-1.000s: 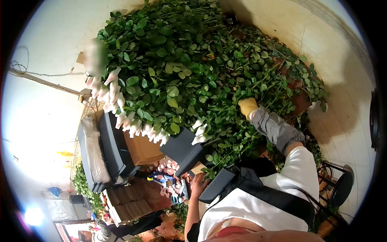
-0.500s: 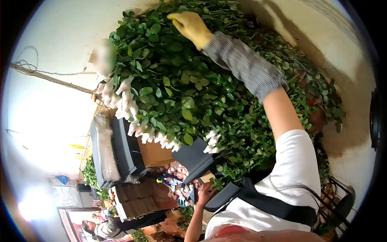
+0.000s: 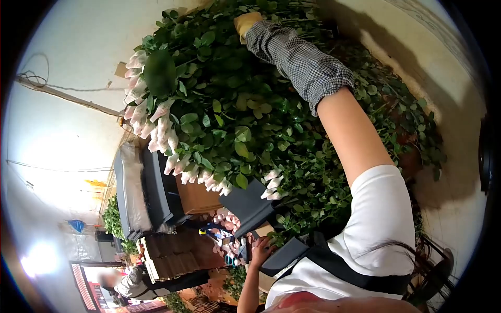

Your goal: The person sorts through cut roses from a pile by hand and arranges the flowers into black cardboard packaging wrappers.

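A large heap of leafy green rose stems [image 3: 229, 109] fills the middle of the head view, which is turned on its side. Along its edge the flower heads wear white net sleeves [image 3: 141, 112]. My right hand [image 3: 247, 25], in a yellow glove with a checked oversleeve, is at the heap's far side. Its fingers look curled in among the leaves, and what they hold is hidden. My left hand [image 3: 260, 251] is bare and low in the view, beside a dark grey panel [image 3: 250, 206] and some leaves. Its fingers are stretched and slightly apart.
Dark trays with clear plastic [image 3: 133, 193] and a cardboard box [image 3: 198, 198] stand beyond the flowers. Blue-handled scissors [image 3: 229, 258] lie near pale pink netted heads [image 3: 227, 221]. Another person [image 3: 133, 284] is in the background. A wall [image 3: 449, 141] borders the heap.
My gloved right hand has moved a little rightward in the view and sunk deeper into the leaves. My left hand has stayed nearly in place.
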